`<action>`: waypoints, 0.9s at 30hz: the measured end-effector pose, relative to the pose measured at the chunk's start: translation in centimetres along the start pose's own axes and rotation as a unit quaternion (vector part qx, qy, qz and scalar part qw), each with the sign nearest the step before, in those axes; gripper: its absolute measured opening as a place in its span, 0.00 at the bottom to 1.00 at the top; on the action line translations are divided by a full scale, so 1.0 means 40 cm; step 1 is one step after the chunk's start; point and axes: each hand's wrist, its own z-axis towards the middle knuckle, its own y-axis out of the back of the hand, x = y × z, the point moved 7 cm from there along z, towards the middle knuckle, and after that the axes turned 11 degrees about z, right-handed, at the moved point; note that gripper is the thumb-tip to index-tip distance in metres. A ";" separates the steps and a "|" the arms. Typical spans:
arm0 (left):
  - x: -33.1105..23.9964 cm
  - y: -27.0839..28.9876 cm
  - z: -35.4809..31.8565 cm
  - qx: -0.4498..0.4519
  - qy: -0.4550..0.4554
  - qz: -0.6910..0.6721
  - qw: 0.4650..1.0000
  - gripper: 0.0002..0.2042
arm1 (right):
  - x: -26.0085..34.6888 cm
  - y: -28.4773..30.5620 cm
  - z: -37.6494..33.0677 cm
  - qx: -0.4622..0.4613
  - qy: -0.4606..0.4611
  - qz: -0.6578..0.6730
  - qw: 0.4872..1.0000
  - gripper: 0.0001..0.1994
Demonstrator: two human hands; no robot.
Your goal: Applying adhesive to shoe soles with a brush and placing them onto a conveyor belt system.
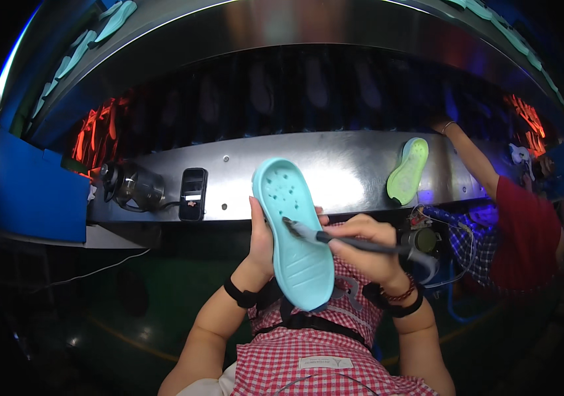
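A turquoise shoe sole [303,270], its inner face turned up, is tilted in front of me. My left hand [262,236] grips it along its left edge, and some fingertips show beyond its right edge. In my right hand [369,245] is a brush [308,233] with a dark handle. Its bristles rest on or just over the middle of the sole, below a group of small holes. A blurred grey curved piece shows by the handle's far end; I cannot tell whether it is joined to it.
On the metal ledge [249,155] lie a yellow-green sole [408,173], a black tray [193,193] and a dark metal pot [138,188]. At right, a co-worker's arm [473,155] reaches into the dark tunnel holding several soles. Orange heaters [97,135] glow. More soles [81,53] line the upper shelf.
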 end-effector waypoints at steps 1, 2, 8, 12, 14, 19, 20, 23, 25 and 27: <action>-0.004 0.011 0.003 -0.054 0.001 0.006 0.999 0.46 | 0.033 -0.026 -0.006 0.029 0.092 -0.080 0.992 0.11; -0.023 0.024 0.005 -0.093 -0.019 0.020 0.995 0.46 | 0.042 -0.058 -0.023 0.045 0.159 -0.088 0.982 0.11; -0.086 0.034 -0.011 -0.094 -0.117 -0.005 0.989 0.44 | 0.080 -0.041 -0.020 0.147 0.027 0.032 0.988 0.12; -0.083 -0.014 -0.001 -0.046 -0.159 -0.050 0.985 0.45 | 0.073 -0.039 0.048 0.059 0.060 -0.016 0.996 0.12; -0.111 -0.007 -0.004 -0.039 -0.192 -0.087 0.977 0.47 | 0.080 -0.087 0.023 0.125 0.046 0.018 0.991 0.11; -0.168 0.007 -0.020 -0.132 -0.236 -0.041 0.962 0.46 | 0.046 -0.014 0.031 0.051 0.013 0.021 0.998 0.12; -0.179 0.002 -0.019 -0.130 -0.251 -0.028 0.959 0.46 | 0.027 -0.026 0.027 0.070 -0.041 0.075 0.994 0.11; -0.207 -0.002 -0.034 -0.107 -0.268 -0.007 0.958 0.46 | 0.090 -0.065 0.008 0.209 0.037 0.089 0.973 0.12; -0.223 -0.012 -0.043 -0.102 -0.284 0.078 0.950 0.43 | 0.066 -0.036 0.008 0.201 0.004 0.187 0.962 0.12; -0.226 -0.027 -0.042 -0.118 -0.275 0.043 0.953 0.43 | 0.006 0.014 0.007 0.053 -0.104 0.208 0.971 0.12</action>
